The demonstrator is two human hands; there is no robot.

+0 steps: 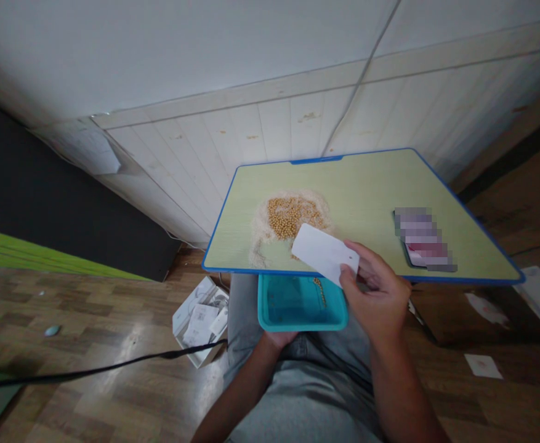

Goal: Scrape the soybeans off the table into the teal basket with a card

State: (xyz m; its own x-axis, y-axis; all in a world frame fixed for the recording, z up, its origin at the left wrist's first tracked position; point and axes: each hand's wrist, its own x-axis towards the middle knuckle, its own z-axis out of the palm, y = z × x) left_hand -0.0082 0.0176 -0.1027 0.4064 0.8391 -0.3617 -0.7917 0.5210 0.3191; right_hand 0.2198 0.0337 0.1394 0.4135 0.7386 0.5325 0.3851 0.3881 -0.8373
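Note:
My right hand [380,289] pinches a white card [325,252] and holds its edge against the small table [371,178], right beside a pile of yellow beans [292,215] mixed with white grains [263,231]. My left hand [279,337] holds a teal plastic tray [302,303] under the table's front edge, mostly hidden beneath it. A few beans lie inside the tray. The table top is pale green with a blue rim.
A phone [424,240] lies on the right of the table. A white panelled wall [260,129] stands behind. On the wooden floor are an open cardboard box [200,320], a black cable [98,369] and scattered papers [482,364].

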